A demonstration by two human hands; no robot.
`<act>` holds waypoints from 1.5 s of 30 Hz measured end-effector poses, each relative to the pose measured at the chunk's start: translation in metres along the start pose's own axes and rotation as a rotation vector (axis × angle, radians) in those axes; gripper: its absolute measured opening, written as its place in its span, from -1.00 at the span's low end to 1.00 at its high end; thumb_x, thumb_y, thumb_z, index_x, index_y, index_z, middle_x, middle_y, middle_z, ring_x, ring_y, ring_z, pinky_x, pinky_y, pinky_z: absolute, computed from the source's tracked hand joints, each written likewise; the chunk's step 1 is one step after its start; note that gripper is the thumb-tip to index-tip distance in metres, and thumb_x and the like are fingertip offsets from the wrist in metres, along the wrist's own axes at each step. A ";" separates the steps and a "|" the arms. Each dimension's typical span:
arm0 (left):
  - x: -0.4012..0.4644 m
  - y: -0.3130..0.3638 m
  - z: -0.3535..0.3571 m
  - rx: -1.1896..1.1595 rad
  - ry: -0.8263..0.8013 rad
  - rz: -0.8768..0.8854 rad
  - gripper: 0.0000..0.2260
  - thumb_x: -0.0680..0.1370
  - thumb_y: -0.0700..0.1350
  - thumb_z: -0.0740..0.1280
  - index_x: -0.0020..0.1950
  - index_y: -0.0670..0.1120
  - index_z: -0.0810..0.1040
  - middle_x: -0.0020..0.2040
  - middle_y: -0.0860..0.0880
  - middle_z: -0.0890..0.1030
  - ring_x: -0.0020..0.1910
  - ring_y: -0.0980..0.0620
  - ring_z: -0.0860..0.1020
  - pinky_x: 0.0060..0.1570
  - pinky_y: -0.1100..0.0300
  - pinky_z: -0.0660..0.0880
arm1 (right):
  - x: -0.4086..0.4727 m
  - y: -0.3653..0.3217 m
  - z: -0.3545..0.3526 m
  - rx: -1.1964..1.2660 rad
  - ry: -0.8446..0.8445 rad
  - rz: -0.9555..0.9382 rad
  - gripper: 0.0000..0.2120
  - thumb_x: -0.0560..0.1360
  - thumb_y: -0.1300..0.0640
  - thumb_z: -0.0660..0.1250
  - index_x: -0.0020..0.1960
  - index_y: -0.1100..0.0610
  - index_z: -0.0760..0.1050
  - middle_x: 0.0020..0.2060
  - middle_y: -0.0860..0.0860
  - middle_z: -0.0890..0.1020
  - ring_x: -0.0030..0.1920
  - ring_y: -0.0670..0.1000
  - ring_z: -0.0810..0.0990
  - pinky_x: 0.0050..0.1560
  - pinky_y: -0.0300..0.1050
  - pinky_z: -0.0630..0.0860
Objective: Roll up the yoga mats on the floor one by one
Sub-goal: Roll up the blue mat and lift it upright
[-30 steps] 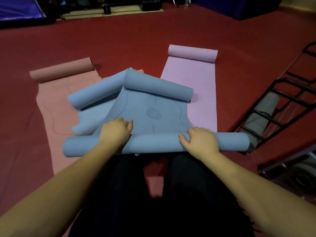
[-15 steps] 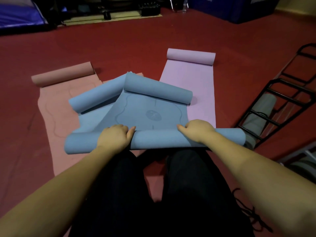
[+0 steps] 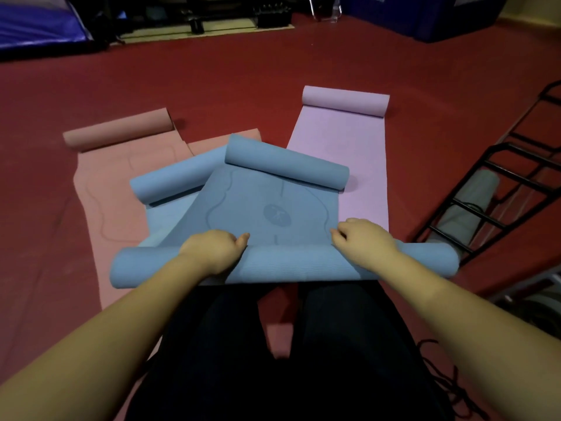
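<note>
The top blue yoga mat (image 3: 267, 205) lies across the person's knees with its near end rolled into a tube, and the left hand (image 3: 212, 252) and right hand (image 3: 362, 243) both sit on top of that tube, fingers curled over its far edge and thumbs pointing inward. The mat's far end is also curled into a roll, and it overlaps a second blue mat (image 3: 176, 180) to its left. Beyond lie a salmon-pink mat (image 3: 115, 189) and a lilac mat (image 3: 343, 132), each rolled at its far end, and a black metal rack (image 3: 498, 189) stands to its right on the red floor (image 3: 212, 86).
</note>
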State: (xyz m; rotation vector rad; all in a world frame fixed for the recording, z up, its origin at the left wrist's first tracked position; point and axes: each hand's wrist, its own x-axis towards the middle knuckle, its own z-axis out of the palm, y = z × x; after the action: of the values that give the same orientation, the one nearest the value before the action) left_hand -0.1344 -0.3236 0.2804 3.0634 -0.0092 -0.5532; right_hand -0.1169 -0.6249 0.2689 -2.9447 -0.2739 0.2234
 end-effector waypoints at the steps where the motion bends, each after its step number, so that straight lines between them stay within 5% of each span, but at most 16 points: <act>1: 0.006 0.000 -0.002 -0.017 -0.043 -0.002 -0.43 0.66 0.24 -0.10 0.02 -0.08 0.59 0.19 -0.15 0.60 0.16 -0.16 0.54 0.15 0.02 0.42 | -0.002 -0.001 0.004 -0.034 0.109 0.000 -0.56 0.63 -0.10 0.06 -0.12 0.16 0.55 -0.09 0.11 0.56 0.02 0.18 0.55 -0.15 -0.04 0.36; 6: 0.032 -0.003 -0.008 -0.106 -0.224 -0.019 -0.41 0.67 0.23 -0.04 0.42 -0.18 0.44 0.47 -0.18 0.40 0.40 -0.16 0.39 0.36 0.05 0.27 | -0.019 -0.006 0.031 -0.069 0.266 -0.016 -0.40 0.50 -0.25 -0.01 -0.26 0.20 0.55 -0.30 0.16 0.57 -0.19 0.22 0.56 -0.20 0.01 0.46; 11: 0.049 -0.011 0.001 -0.139 -0.227 -0.033 -0.43 0.65 0.24 0.01 0.47 -0.11 0.38 0.46 -0.17 0.38 0.41 -0.16 0.35 0.40 -0.01 0.27 | -0.020 -0.006 0.042 -0.117 0.308 0.011 -0.45 0.50 -0.26 0.05 -0.29 0.16 0.53 -0.36 0.10 0.56 -0.27 0.18 0.56 -0.22 -0.02 0.46; 13: 0.045 -0.013 0.006 -0.097 -0.084 0.042 -0.54 0.67 0.17 -0.01 0.38 -0.06 0.45 0.34 -0.13 0.48 0.32 -0.14 0.40 0.31 -0.04 0.35 | -0.013 -0.008 0.036 -0.113 0.301 0.018 -0.41 0.47 -0.28 0.01 -0.29 0.17 0.56 -0.36 0.11 0.57 -0.26 0.19 0.58 -0.24 -0.03 0.44; 17: 0.022 -0.005 0.012 -0.151 0.425 0.008 -0.56 0.68 0.06 0.07 -0.21 -0.14 0.55 -0.14 -0.14 0.61 -0.09 -0.21 0.57 -0.14 -0.02 0.48 | -0.002 -0.010 0.026 -0.187 0.221 0.009 -0.27 0.44 -0.34 -0.18 -0.12 0.14 0.59 -0.17 0.10 0.62 -0.08 0.17 0.59 -0.14 -0.04 0.37; 21: 0.004 -0.008 0.040 -0.079 0.596 0.035 -0.61 0.59 0.09 0.07 -0.32 -0.07 0.46 -0.28 -0.07 0.54 -0.24 -0.18 0.53 -0.27 0.00 0.42 | 0.009 -0.011 0.019 -0.157 0.105 0.050 -0.42 0.59 -0.27 -0.02 -0.05 0.12 0.61 -0.05 0.10 0.65 0.00 0.15 0.59 -0.09 -0.06 0.41; 25: -0.004 -0.015 0.060 0.011 0.605 0.125 -0.64 0.61 0.12 0.05 -0.15 -0.06 0.49 -0.20 -0.03 0.55 -0.19 -0.13 0.52 -0.06 -0.02 0.43 | 0.020 -0.013 0.007 -0.158 -0.017 0.067 -0.38 0.60 -0.27 -0.05 0.03 0.12 0.63 0.01 0.12 0.65 0.05 0.16 0.59 -0.06 -0.07 0.41; 33: 0.001 -0.012 0.030 0.020 0.522 0.124 -0.53 0.59 0.14 -0.02 -0.26 -0.06 0.55 -0.26 -0.04 0.58 -0.21 -0.15 0.58 -0.16 0.02 0.43 | 0.021 -0.009 -0.014 -0.062 -0.158 0.098 -0.37 0.58 -0.28 -0.05 0.04 0.15 0.62 0.05 0.17 0.63 -0.03 0.15 0.53 -0.06 -0.07 0.40; 40: -0.020 0.007 0.008 0.021 0.408 0.131 -0.45 0.64 0.20 -0.12 -0.17 -0.05 0.55 -0.09 -0.04 0.60 -0.04 -0.12 0.59 -0.08 0.05 0.49 | 0.007 0.007 -0.033 0.040 -0.422 0.126 -0.37 0.61 -0.27 0.00 0.36 0.18 0.48 0.37 0.19 0.48 0.28 0.14 0.48 0.13 -0.10 0.34; 43: -0.023 0.011 0.006 0.043 0.295 0.099 -0.51 0.67 0.16 -0.06 -0.09 -0.06 0.57 0.01 -0.07 0.62 0.02 -0.14 0.58 0.03 0.03 0.49 | 0.003 0.010 -0.023 0.062 -0.424 0.113 -0.42 0.60 -0.27 0.02 0.30 0.11 0.53 0.32 0.14 0.52 0.26 0.13 0.49 0.18 -0.08 0.38; 45: -0.020 0.013 0.006 0.053 0.227 0.084 -0.50 0.67 0.17 -0.07 -0.05 -0.05 0.58 0.06 -0.08 0.63 0.07 -0.14 0.58 0.07 0.04 0.48 | 0.001 0.010 -0.014 0.043 -0.250 0.039 -0.56 0.60 -0.22 0.07 0.03 0.05 0.58 0.11 0.05 0.58 0.15 0.11 0.53 0.04 -0.07 0.42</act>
State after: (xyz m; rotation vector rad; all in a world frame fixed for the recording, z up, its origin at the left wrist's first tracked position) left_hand -0.1551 -0.3361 0.2824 3.1395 -0.1488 -0.2025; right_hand -0.1119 -0.6368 0.2801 -2.8799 -0.2408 0.5965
